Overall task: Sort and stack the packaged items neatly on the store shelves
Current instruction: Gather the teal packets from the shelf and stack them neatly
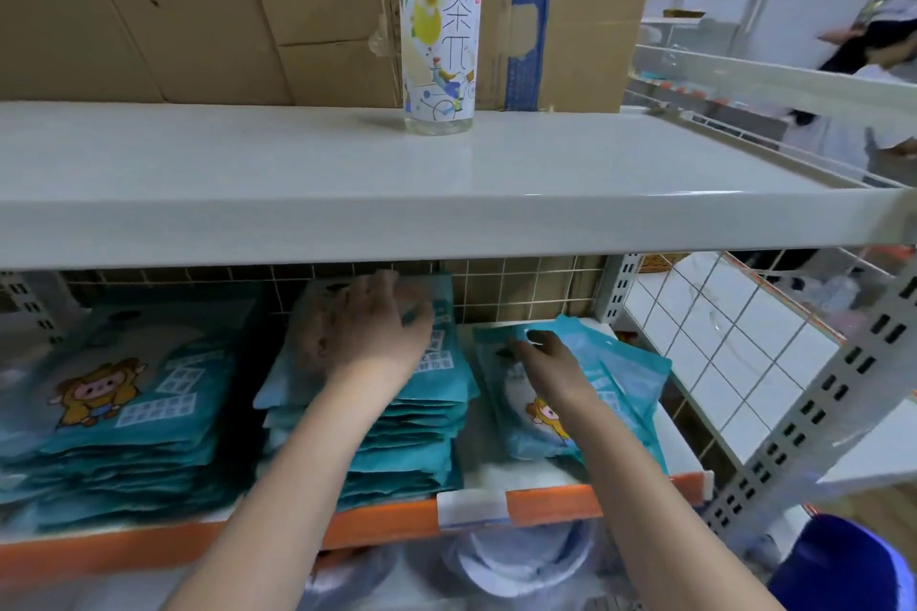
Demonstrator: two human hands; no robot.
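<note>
Teal snack packets with a cartoon monkey lie on the lower shelf [546, 496] in piles. A tall left stack [124, 437] fills the left side. My left hand [367, 327] rests flat, fingers spread, on top of the middle stack [407, 442]. To the right lies a loose, fanned pile of a few packets [620, 392]. My right hand [551, 362] lies on this pile, its fingers at the packets' top edge; whether it grips one I cannot tell.
A clear drink bottle [440, 40] stands on the white upper shelf [347, 194] in front of cardboard boxes [198, 5]. A perforated grey upright [814, 417] borders the right. A blue container [853, 566] sits at lower right. A person [873, 60] stands at far right.
</note>
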